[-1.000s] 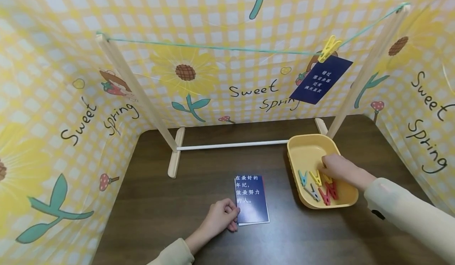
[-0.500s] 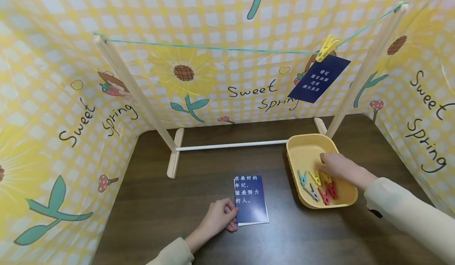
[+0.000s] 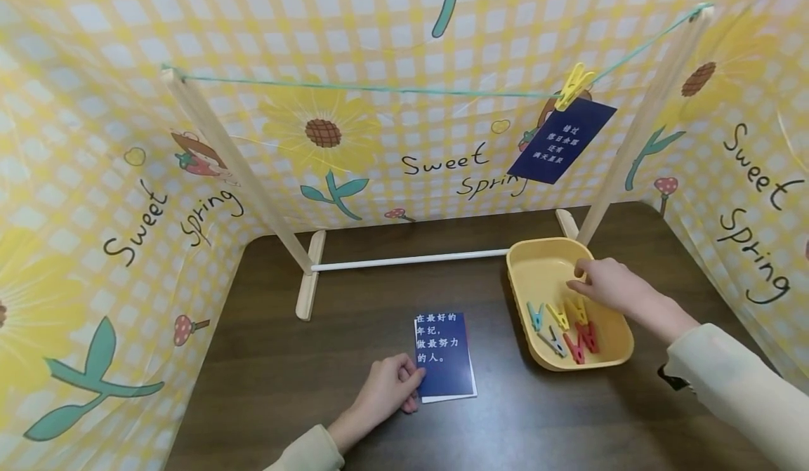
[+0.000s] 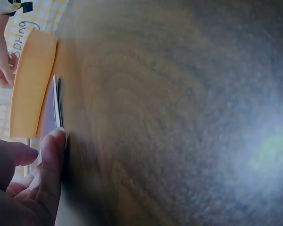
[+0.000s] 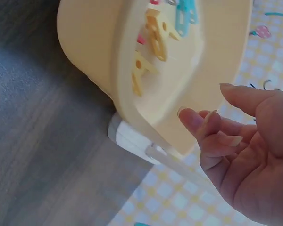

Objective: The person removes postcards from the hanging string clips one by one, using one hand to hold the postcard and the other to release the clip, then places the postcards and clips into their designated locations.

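My left hand (image 3: 387, 385) lies on the table with its fingertips at the left edge of a small stack of navy cards (image 3: 445, 380) with white writing. In the left wrist view, the index fingertip (image 4: 56, 135) meets the card edges while the thumb stays apart above. Over the far right part of a yellow plastic basket (image 3: 545, 267), my right hand (image 3: 614, 287) hovers holding nothing, thumb and index finger separated. Several plastic clothespins lie in the basket, among them a blue one (image 3: 535, 315), a red one (image 3: 573, 348) and a grey one (image 3: 555, 342); yellow clothespins (image 5: 156, 40) sit nearest that hand.
Behind stands a wooden frame (image 3: 221, 148) with a green string (image 3: 354, 86) across its posts. A yellow clothespin (image 3: 574, 86) holds another navy card (image 3: 561, 141) on the string's right side. A white rod (image 3: 411, 260) joins the frame's feet, and patterned cloth surrounds the table.
My right hand has lifted slightly, and its thumb and index finger have spread apart. The left hand stays at the cards. The head view has shifted a little.
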Available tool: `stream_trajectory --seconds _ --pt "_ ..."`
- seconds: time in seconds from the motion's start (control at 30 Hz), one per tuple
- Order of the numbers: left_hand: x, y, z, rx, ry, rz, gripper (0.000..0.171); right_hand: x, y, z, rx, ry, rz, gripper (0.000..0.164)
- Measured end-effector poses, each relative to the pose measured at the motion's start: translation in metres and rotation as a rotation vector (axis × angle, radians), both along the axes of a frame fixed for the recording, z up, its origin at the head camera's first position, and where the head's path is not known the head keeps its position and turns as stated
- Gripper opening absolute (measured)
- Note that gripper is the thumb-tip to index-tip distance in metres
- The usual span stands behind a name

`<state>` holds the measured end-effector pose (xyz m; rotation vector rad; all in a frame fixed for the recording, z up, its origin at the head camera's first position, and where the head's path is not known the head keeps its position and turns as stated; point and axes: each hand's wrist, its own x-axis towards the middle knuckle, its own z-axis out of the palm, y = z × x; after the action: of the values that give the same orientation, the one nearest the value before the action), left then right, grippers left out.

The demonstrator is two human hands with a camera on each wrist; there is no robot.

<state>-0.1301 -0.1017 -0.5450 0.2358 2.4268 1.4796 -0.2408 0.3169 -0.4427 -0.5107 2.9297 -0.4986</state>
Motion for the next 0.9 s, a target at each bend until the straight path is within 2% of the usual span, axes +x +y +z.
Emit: stream_trajectory --seconds 0.17,0.27,0.53,0.7,0.9 --pt "-0.003 0.004 0.002 -0.035 0.049 0.008 0.023 0.001 0.007 0.017 -0.004 0.008 -0.023 0.029" --pt "-0.008 0.006 0.006 -0.057 0.097 0.015 0.024 0.001 0.008 0.03 -0.015 0.054 -0.016 0.03" --pt "-0.03 0.024 0.024 -0.047 0.17 -0.013 0.019 0.0 0.001 0.06 -0.068 0.194 0.007 0.019" --pt "-0.056 0.043 0.045 0.022 0.277 -0.041 0.013 -0.001 -0.003 0.088 -0.101 0.324 0.022 0.013" --pt "-0.104 0.069 0.079 0.068 0.429 -0.088 0.008 -0.008 -0.005 0.131 -0.18 0.514 0.09 0.023"
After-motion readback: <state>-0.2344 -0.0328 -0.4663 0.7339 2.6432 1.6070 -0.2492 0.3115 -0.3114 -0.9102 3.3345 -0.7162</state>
